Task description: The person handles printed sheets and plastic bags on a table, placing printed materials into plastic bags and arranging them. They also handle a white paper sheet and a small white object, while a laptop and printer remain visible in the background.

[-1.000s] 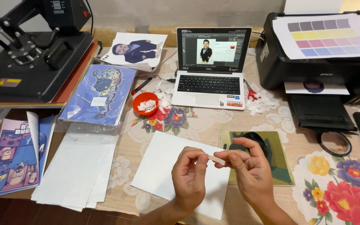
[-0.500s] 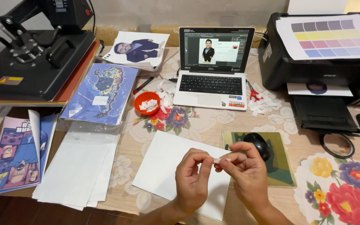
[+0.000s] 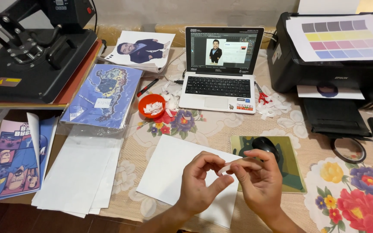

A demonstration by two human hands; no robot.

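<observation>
A table under a floral cloth [image 3: 203, 129] holds a black heat press [image 3: 31, 56] at upper left, an open laptop [image 3: 221, 82] at top centre, a black printer [image 3: 337, 64] at upper right, an orange bowl [image 3: 152, 105], a white sheet [image 3: 169, 170] and a mouse pad [image 3: 294, 168].

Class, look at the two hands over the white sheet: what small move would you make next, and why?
Probably lower the strip onto the white sheet. Both the left hand and right hand pinch this small pale strip between fingertips, just above the sheet, which lies flat beside the mouse pad.

Left hand [image 3: 199, 183], right hand [image 3: 260, 179] seemingly pinching.
</observation>
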